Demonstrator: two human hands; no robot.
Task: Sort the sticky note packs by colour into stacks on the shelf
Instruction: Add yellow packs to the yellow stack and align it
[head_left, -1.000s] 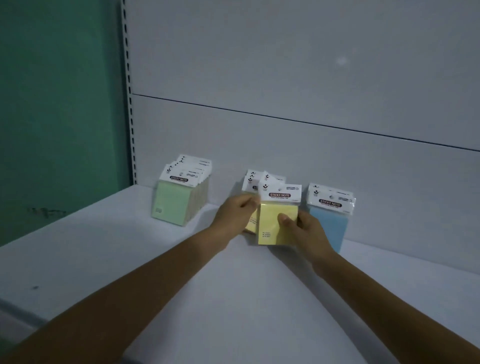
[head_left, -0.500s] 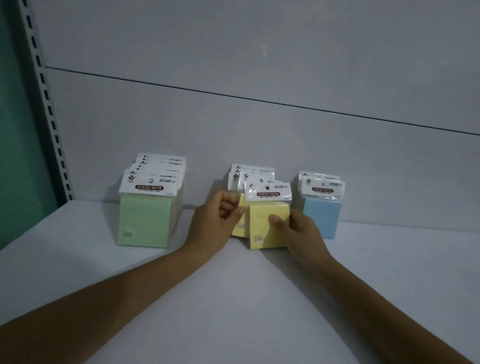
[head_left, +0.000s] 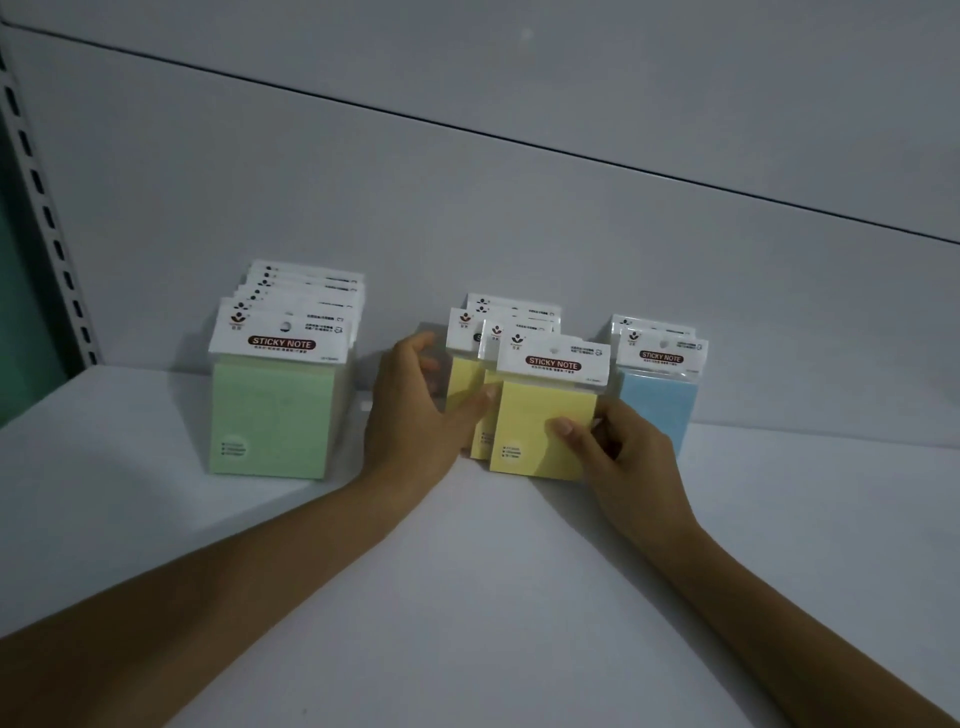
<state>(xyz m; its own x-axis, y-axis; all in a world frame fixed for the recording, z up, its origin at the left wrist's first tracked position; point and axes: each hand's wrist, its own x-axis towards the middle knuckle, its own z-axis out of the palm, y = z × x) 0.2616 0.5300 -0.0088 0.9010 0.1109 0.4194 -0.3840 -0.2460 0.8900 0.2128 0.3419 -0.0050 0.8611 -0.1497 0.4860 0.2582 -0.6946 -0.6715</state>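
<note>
Your right hand (head_left: 618, 457) pinches the front yellow pack (head_left: 540, 415), your left hand (head_left: 410, 410) grips the half-hidden yellow packs (head_left: 460, 379) behind it, on the dim white shelf (head_left: 493, 597).

We see a slim, bare left forearm (head_left: 234, 582) and a bare right forearm (head_left: 779, 613), both uncovered as far as our view reaches. The left hand (head_left: 410, 415) and right hand (head_left: 623, 457) are bare too; the right thumbnail (head_left: 563, 427) is cut short.
</note>
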